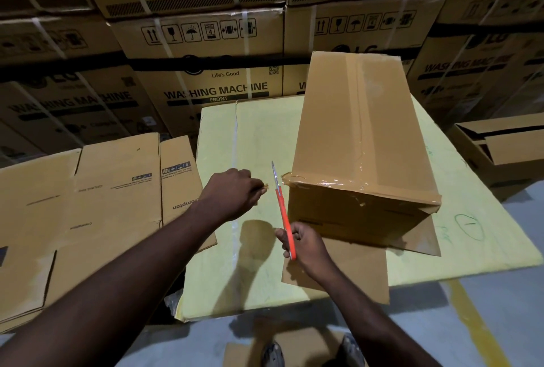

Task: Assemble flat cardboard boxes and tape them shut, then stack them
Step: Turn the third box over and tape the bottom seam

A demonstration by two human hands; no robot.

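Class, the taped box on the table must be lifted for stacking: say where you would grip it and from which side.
Probably by its two long side walls, reached from the near end, after setting down the scissors. The box lies lengthwise away from the person, and the loose flaps at the near end would likely bend if gripped.

The left grip pinches a small brown scrap, too small to identify. The right grip hides the loops of the orange-handled scissors. The tall taped brown cardboard box covers the far right corner of the pale yellow surface. Flattened brown cardboard sheets run off the picture's left edge; an open brown carton is cut by the right edge.
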